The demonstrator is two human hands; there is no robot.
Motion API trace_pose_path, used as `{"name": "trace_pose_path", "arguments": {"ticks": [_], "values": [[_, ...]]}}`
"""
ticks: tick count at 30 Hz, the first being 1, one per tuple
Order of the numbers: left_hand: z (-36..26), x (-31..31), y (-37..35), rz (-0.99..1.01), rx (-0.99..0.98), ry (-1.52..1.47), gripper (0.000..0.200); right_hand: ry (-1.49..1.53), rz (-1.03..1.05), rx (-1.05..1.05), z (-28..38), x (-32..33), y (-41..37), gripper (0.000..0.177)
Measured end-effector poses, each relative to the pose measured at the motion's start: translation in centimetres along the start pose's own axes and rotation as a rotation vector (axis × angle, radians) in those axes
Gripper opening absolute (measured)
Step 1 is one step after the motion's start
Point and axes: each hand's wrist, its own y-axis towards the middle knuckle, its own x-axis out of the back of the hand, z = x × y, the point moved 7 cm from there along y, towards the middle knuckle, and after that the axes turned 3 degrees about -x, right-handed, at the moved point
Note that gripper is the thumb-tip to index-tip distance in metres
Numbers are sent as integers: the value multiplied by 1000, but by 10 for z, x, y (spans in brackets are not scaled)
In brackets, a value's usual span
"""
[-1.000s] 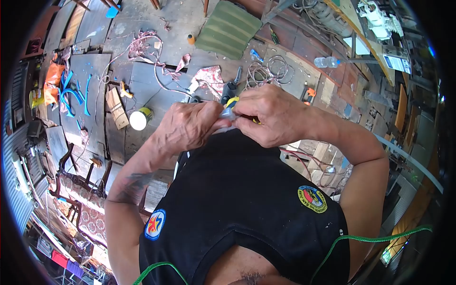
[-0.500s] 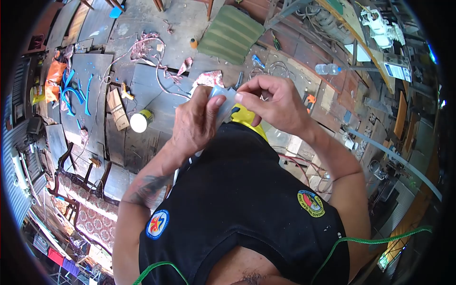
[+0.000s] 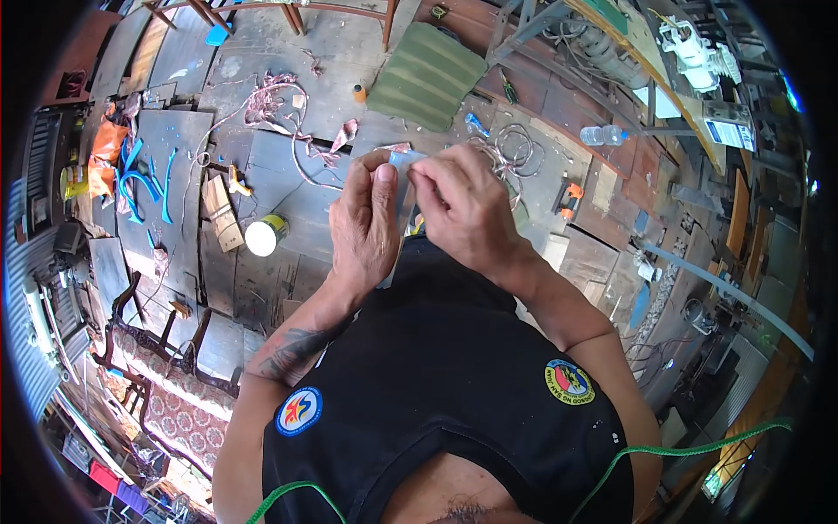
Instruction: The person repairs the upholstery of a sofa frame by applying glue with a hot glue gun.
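My left hand [image 3: 365,218] is closed on a thin, pale bluish translucent piece that looks like plastic [image 3: 402,160], its thumb lying along the front. My right hand [image 3: 467,208] pinches the same piece at its right edge, fingers curled and knuckles up. Both hands are close together in front of my black shirt [image 3: 445,349]. A narrow pale strip shows below, between the left palm and the shirt. Most of the piece is hidden by the fingers, so its exact kind cannot be made out.
On the plank floor are a white-lidded can [image 3: 262,237], a yellow-handled tool [image 3: 237,181], blue straps [image 3: 144,183], a green striped mat [image 3: 426,76], a water bottle [image 3: 602,135], coiled cable [image 3: 519,148] and an orange-and-black tool [image 3: 570,201]. A carved upholstered chair [image 3: 179,410] stands lower left.
My right hand has moved down and left, closer to my left hand, and turned so its knuckles face up. My left fingers are straighter. The view has shifted slightly.
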Motion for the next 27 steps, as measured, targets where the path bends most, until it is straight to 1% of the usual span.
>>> {"name": "trace_pose_path", "arguments": {"ticks": [1,3,4,6,7,9,11,12,13,14,15,17,18,19,20,21,23,24,25,27], "values": [[0,0,-2,1,2,-2,29,-2,2,-2,1,-1,0,22],[11,-2,-7,50,134,-169,35,-32,80,0,5,-9,1,20],[14,0,-8,48,137,-167,35,68,94,-26,2,-15,-3,21],[28,-3,-13,150,218,-340,45,89,120,-34,7,-24,-10,21],[31,-3,-16,144,225,-335,45,105,143,-47,10,-28,-15,21],[41,-4,-20,133,281,-432,52,116,181,-52,14,-33,-19,20],[54,0,-28,112,293,-393,50,150,279,-57,15,-44,-27,19],[63,2,-33,86,360,-418,49,158,283,-60,15,-46,-31,19],[70,3,-37,59,425,-443,48,157,339,-19,17,-51,-35,18],[73,5,-38,55,427,-439,48,157,395,27,19,-56,-37,16],[75,6,-38,68,458,-450,47,163,394,27,18,-58,-38,16],[73,7,-40,84,496,-458,45,298,364,-23,16,-59,-41,15],[62,5,-36,130,522,-475,44,318,391,-93,13,-60,-39,15],[56,3,-34,175,549,-493,43,320,393,-94,12,-59,-36,15],[62,1,-31,163,507,-513,39,325,438,-119,8,-61,-34,16],[59,1,-29,163,509,-509,39,329,481,-144,7,-64,-33,18],[50,5,-21,65,479,-512,37,284,438,-133,15,-62,-31,17],[55,11,-14,82,440,-422,36,265,414,-110,16,-62,-31,16],[56,11,-17,83,440,-421,36,248,391,-88,19,-62,-33,15],[53,14,-20,-4,460,-448,35,249,406,-81,23,-62,-37,14]]}}
